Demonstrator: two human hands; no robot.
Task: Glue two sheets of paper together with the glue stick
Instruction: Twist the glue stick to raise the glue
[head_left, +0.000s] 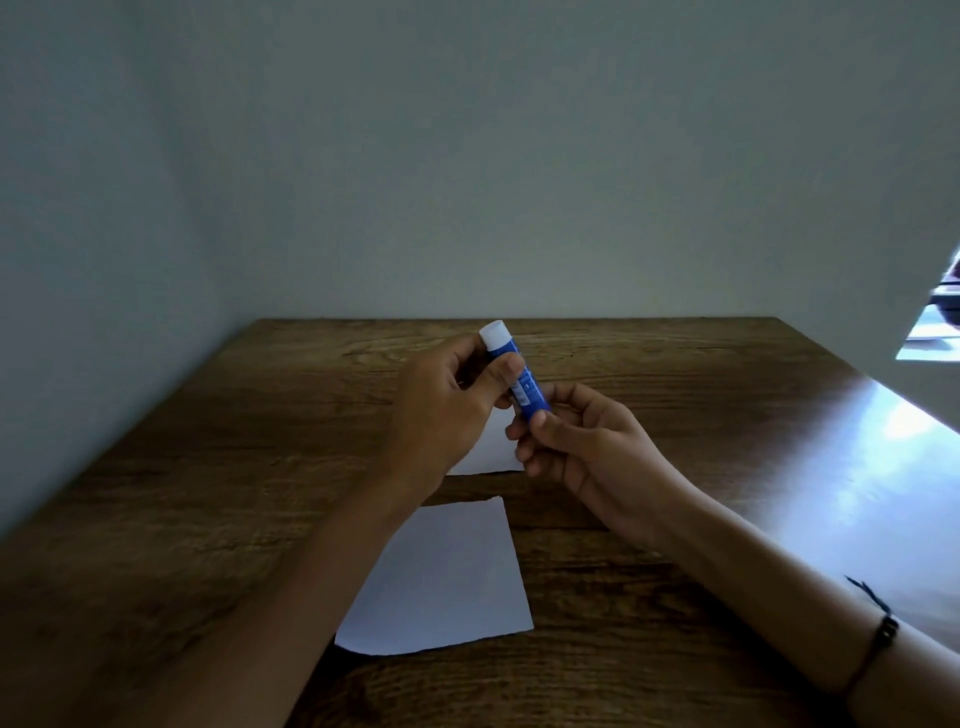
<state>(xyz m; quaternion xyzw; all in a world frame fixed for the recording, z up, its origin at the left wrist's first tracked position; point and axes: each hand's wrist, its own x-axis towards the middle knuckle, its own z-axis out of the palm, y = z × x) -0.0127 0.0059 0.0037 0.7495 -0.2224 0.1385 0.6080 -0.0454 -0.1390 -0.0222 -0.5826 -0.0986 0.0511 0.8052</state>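
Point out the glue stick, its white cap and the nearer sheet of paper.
glue stick (530, 392): head view, blue labelled barrel.
white cap (493, 332): head view, side of the cap.
nearer sheet of paper (447, 582): head view, bare middle.

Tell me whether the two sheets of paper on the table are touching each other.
Apart. The head view shows a strip of bare wooden table between the near sheet and the far sheet, which is partly hidden by the hands.

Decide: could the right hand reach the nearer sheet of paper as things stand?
Probably yes, once freed: the nearer sheet lies flat with nothing on it, but both hands, right hand and left hand, are holding the glue stick.
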